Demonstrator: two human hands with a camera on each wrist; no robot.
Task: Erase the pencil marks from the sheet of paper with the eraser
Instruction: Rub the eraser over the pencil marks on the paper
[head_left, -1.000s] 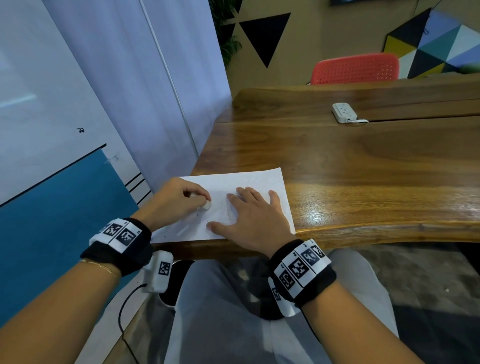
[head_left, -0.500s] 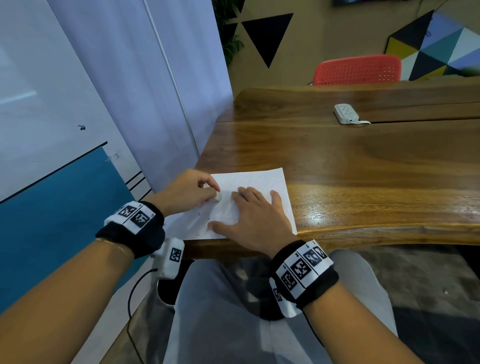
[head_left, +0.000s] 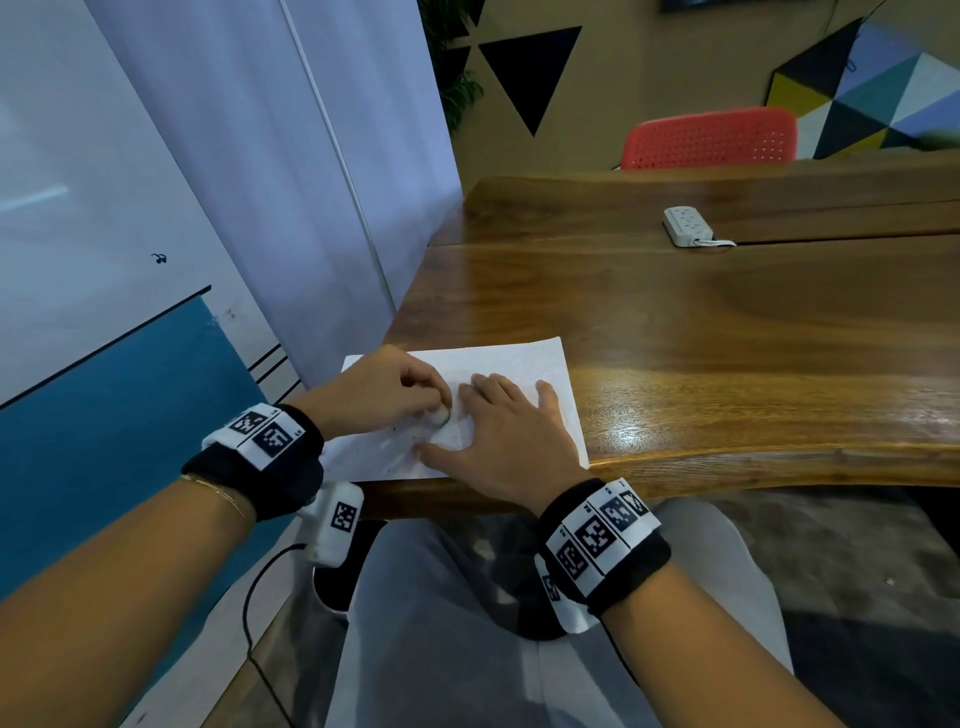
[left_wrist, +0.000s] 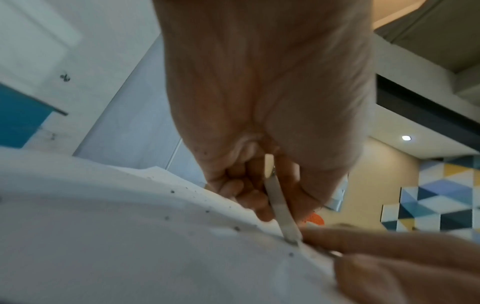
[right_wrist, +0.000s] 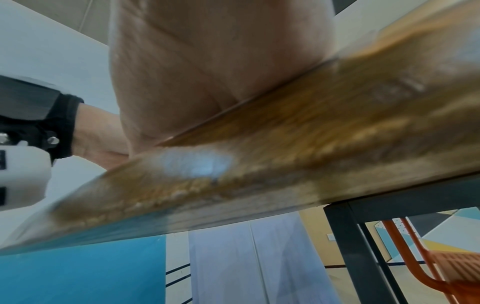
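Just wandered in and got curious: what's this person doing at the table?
A seated person is rubbing pencil marks off a sheet of paper on a wooden table. The left hand pinches a small white eraser with its tip down on the sheet. The right hand lies flat on the paper, holding it down. Dark eraser crumbs dot the sheet.

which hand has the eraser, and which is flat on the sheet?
The left hand pinches the eraser, tip on the sheet of paper. The right hand lies flat, fingers spread, pinning the sheet.
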